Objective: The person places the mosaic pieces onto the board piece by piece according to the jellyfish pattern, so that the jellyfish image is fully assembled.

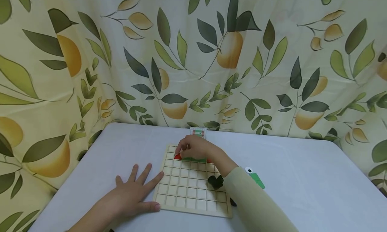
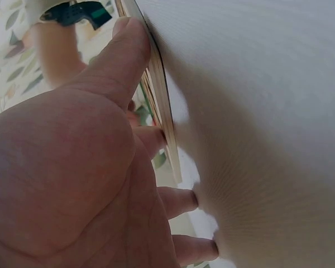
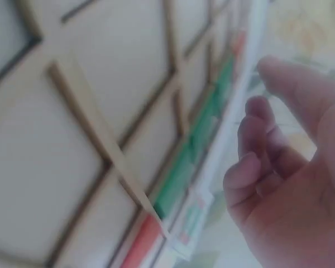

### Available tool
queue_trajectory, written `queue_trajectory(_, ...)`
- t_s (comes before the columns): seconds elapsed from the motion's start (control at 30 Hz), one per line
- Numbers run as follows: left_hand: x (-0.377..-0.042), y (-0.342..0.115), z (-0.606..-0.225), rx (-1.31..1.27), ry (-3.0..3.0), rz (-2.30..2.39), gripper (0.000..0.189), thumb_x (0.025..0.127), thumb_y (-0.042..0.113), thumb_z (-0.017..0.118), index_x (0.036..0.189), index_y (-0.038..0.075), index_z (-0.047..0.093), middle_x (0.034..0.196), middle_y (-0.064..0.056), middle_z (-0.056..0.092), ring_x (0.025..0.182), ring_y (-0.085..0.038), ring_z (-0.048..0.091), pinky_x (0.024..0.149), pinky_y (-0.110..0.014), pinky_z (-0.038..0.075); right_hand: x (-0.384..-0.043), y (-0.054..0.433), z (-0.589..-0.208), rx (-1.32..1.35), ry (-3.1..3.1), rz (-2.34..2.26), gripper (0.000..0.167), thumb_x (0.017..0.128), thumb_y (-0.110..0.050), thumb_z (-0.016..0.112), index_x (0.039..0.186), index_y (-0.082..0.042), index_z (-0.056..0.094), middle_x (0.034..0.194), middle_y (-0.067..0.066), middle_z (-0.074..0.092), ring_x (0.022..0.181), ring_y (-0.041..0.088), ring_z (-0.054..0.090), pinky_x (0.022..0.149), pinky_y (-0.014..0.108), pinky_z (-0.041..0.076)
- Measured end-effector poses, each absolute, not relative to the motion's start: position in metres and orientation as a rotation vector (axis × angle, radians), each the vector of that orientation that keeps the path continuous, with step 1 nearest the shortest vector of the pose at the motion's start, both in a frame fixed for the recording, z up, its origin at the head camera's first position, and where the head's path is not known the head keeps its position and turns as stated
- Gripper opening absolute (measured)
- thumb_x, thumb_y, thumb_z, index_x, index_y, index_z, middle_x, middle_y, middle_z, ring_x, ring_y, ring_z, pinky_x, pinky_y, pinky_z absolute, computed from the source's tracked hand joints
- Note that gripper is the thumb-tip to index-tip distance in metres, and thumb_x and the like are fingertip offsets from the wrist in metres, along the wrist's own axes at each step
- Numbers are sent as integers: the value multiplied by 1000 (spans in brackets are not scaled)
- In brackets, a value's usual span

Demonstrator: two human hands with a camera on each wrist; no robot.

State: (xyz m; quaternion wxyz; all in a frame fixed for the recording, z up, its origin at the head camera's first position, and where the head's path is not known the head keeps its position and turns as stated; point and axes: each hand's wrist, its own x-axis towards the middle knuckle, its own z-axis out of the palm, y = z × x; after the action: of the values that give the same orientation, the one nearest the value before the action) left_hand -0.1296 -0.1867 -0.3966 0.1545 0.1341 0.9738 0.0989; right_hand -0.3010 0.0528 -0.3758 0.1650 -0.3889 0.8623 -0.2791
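Note:
A wooden grid board [image 1: 187, 192] with square compartments lies on the table. Across an upper row, a green piece [image 1: 196, 160] stands between a red piece [image 1: 177, 156] at the left and another red piece [image 1: 209, 160] mostly behind the wrist. My right hand [image 1: 195, 148] reaches over this row, fingertips at the left red piece. In the right wrist view its fingers [image 3: 251, 131] bend loosely, with a gap between thumb and fingers and no piece showing there. My left hand [image 1: 130, 191] is spread flat at the board's left side, thumb [image 2: 131, 42] against the frame edge.
A card [image 1: 198, 132] with a red and green pattern lies behind the board. To the right are a white disc [image 1: 249, 170] with a black dot and a green piece [image 1: 257, 181]. A dark object [image 1: 215, 182] shows below the right sleeve. A leaf-patterned curtain [image 1: 193, 74] hangs behind.

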Motion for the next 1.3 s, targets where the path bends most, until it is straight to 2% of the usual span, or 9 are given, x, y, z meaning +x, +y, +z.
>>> queue_trajectory(0.2, -131, -185, -397, 380, 2792, 282, 94, 76, 81, 56, 156, 41, 28, 166, -13, 17, 146, -58, 11, 89, -90, 14, -291, 90, -363, -1095, 2462, -974, 16, 97, -18, 66, 111, -12, 72, 97, -6, 66, 86, 16, 61, 78, 33, 52)
queue_trajectory(0.37, -129, -186, -399, 384, 2796, 287, 94, 76, 81, 56, 156, 40, 28, 167, -13, 16, 146, -58, 11, 89, -90, 14, -276, 126, -356, -983, 2498, -1069, 17, 95, -20, 67, 110, -13, 72, 96, -3, 67, 87, 20, 60, 74, 36, 52)
queue_trajectory(0.63, -128, -190, -401, 385, 2809, 289, 95, 76, 81, 57, 157, 40, 28, 166, -15, 17, 146, -59, 11, 87, -91, 13, -259, 170, -358, -786, 2561, -1163, 14, 95, -19, 68, 108, -17, 73, 94, 0, 67, 87, 23, 58, 74, 33, 51)
queue_trajectory(0.77, -127, -191, -402, 386, 2798, 280, 95, 76, 82, 56, 157, 40, 28, 166, -15, 16, 146, -58, 11, 87, -91, 14, -254, 184, -363, -742, 2565, -1174, 19, 95, -19, 69, 112, -12, 71, 95, 1, 67, 88, 24, 59, 75, 33, 52)
queue_trajectory(1.1, -126, -189, -396, 410, 2794, 310, 94, 77, 80, 56, 157, 38, 28, 166, -15, 15, 145, -60, 10, 87, -91, 12, -257, 205, -367, -727, 2624, -1080, 22, 95, -22, 69, 112, -9, 71, 97, 1, 66, 90, 22, 58, 76, 33, 53)
queue_trajectory(1.3, -128, -186, -398, 401, 2790, 302, 95, 76, 81, 55, 157, 39, 28, 166, -15, 15, 145, -60, 9, 87, -91, 12, -259, 211, -372, -636, 2608, -967, 17, 93, -19, 71, 109, -14, 71, 93, 2, 63, 88, 22, 56, 70, 31, 53)
